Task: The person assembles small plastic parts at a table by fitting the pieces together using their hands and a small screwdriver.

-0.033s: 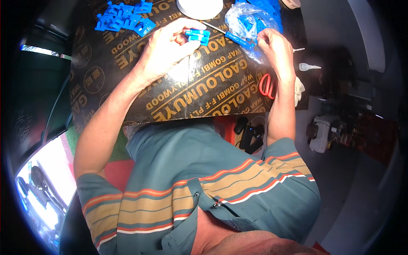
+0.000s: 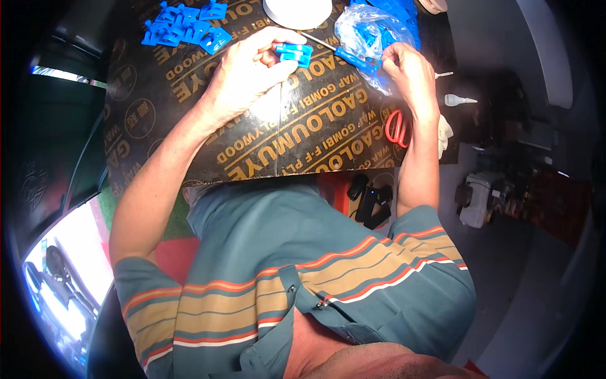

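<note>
My left hand (image 2: pixel 249 69) grips a small blue plastic part (image 2: pixel 294 54) between thumb and fingers, above the printed plywood tabletop (image 2: pixel 328 136). Over the near side of a clear plastic bag (image 2: pixel 356 26) with blue pieces inside, my right hand (image 2: pixel 410 72) has its thumb and fingertips drawn together. Whatever they pinch, if anything, is hidden. A screwdriver (image 2: pixel 355 59) with a blue handle lies just left of those fingers, its shaft pointing toward my left hand.
Several similar blue parts (image 2: pixel 183 26) are piled at the far left. A white round container (image 2: pixel 298 11) stands at the back. Red-handled scissors (image 2: pixel 396 129) lie beside my right forearm, near a pale cloth-like item (image 2: pixel 444 136). A white nozzle-tipped bottle (image 2: pixel 459 100) is at the right.
</note>
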